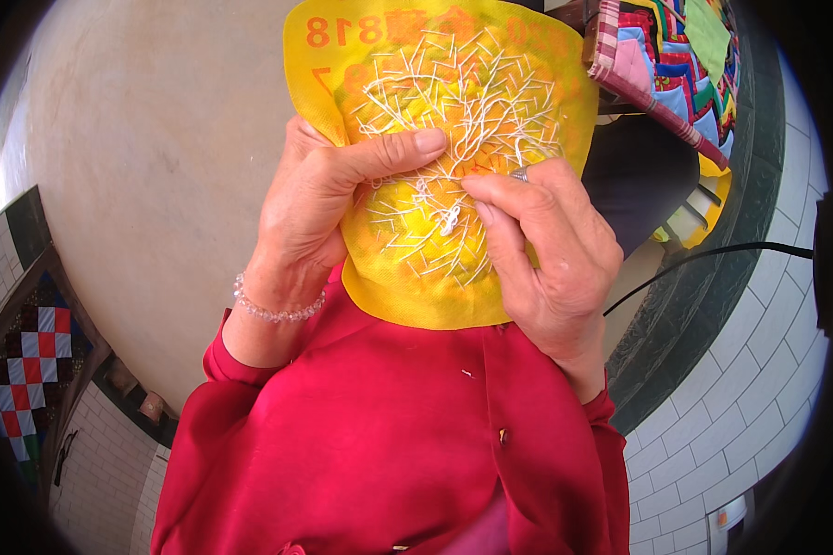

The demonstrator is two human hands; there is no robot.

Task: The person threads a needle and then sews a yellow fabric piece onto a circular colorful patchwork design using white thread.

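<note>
A piece of yellow cloth is held up before my chest, its face covered with many loose white thread stitches. My left hand grips its left side, thumb pressed flat on the stitches and the fingers hidden behind. Over the lower right of the cloth, my right hand has its index fingertip against the threads and the thumb close below. Whether a needle is between them is not visible. A metal ring-like band sits on one right finger. A small tangle of white thread lies below the fingertips.
Patchwork of folded coloured fabric lies at upper right, beside a dark-clothed leg. A black cable crosses the right side. At left stand a checked patchwork piece and a pale floor. White tiled wall runs along the right.
</note>
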